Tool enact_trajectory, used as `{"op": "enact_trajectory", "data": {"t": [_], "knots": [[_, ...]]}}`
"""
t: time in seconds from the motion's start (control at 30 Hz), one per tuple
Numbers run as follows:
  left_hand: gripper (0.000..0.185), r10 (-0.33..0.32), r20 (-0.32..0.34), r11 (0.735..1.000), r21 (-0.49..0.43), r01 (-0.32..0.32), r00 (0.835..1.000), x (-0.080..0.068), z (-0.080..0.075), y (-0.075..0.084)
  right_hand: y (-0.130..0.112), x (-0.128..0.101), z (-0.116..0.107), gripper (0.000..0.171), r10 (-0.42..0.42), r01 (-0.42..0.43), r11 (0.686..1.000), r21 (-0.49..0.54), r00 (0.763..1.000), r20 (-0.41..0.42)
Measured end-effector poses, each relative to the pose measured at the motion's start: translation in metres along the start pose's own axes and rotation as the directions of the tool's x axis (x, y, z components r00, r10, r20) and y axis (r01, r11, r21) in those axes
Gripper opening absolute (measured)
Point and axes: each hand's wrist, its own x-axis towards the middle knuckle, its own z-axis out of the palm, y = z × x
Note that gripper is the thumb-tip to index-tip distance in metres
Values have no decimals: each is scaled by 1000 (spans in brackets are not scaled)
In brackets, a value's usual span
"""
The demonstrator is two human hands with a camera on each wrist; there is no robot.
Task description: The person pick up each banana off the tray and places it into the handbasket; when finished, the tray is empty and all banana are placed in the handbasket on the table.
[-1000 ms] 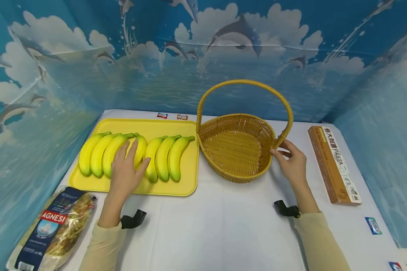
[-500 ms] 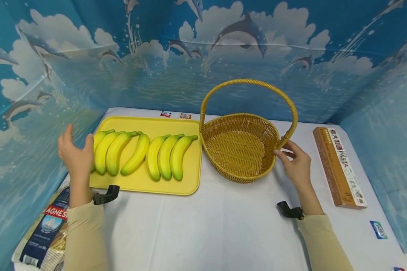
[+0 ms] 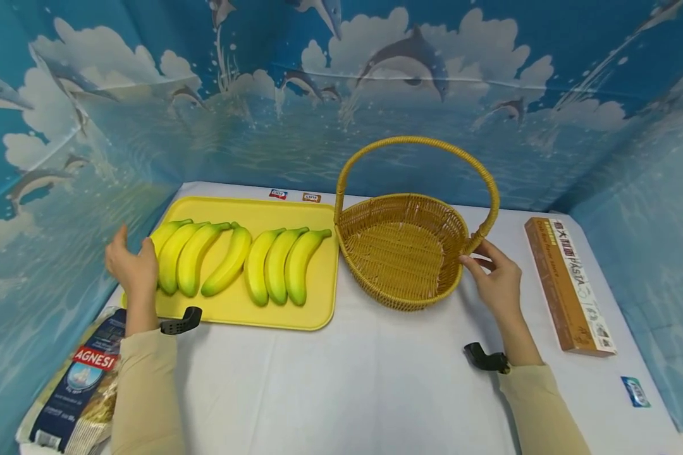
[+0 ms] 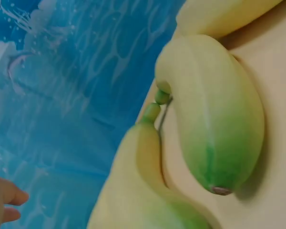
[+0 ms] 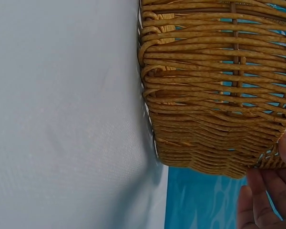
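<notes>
Several yellow bananas [image 3: 233, 262] lie side by side on a yellow tray [image 3: 273, 212] at the left. My left hand [image 3: 129, 265] hovers at the tray's left edge, just beside the leftmost banana [image 3: 162, 237], fingers relaxed and holding nothing. The left wrist view shows green-tipped bananas [image 4: 214, 129] close up and my fingertips [image 4: 5, 200] in the corner. An empty wicker basket [image 3: 401, 297] with a tall handle [image 3: 421, 142] stands right of the tray. My right hand [image 3: 492, 275] touches its right wall by the handle base. The right wrist view shows my fingers [image 5: 267, 200] beside the basket [image 5: 214, 95].
A bag of Agnesi pasta [image 3: 79, 385] lies at the front left by my left sleeve. A long brown pasta box [image 3: 569, 284] lies at the right. Small stickers [image 3: 279, 194] sit on the white table [image 3: 347, 379]. Blue dolphin backdrop walls close in three sides.
My left hand lifted off the middle bananas and swung left to the tray's left edge, then settled a little lower. My right hand stayed at the basket.
</notes>
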Motion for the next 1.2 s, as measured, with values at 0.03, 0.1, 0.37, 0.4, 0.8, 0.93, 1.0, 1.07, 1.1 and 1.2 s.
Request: {"op": "enact_trajectory", "data": {"t": [0.03, 0.1, 0.37, 0.4, 0.8, 0.93, 1.0, 1.07, 1.1, 1.2], "knots": [[53, -21, 8, 1000, 6, 21, 1000, 1, 2, -2, 0, 0, 0, 41, -3, 3, 1000, 9, 1000, -2], [52, -57, 20, 998, 19, 57, 998, 4, 6, -7, 2, 0, 0, 41, -12, 12, 1000, 19, 1000, -6], [52, -183, 10, 980, 85, 182, 983, 15, 22, -20, 5, 0, 1, 42, 8, -8, 1000, 7, 1000, -17], [52, -202, 2, 975, 97, 201, 979, 16, 22, -22, 5, -1, 1, 43, 19, -19, 1000, 1, 1000, -11], [52, -275, -1, 950, 154, 271, 962, 20, 27, -29, 2, -3, -1, 45, 36, -35, 999, -25, 999, 3], [51, -286, -6, 947, 149, 284, 958, 20, 28, -29, 2, -3, -1, 45, 37, -37, 999, -18, 999, 6], [51, -291, -9, 947, 137, 290, 957, 20, 28, -30, 3, -3, -1, 45, 35, -35, 999, -15, 999, 6], [51, -294, -12, 948, 124, 293, 956, 19, 28, -30, 3, -2, 0, 44, 30, -30, 999, -14, 1000, 6], [51, -296, -14, 948, 118, 296, 955, 19, 28, -30, 3, -2, 0, 44, 27, -27, 1000, -13, 1000, 7], [51, -300, -26, 948, 105, 301, 954, 19, 29, -30, 3, -2, 0, 44, 26, -25, 1000, -12, 1000, 8]]}}
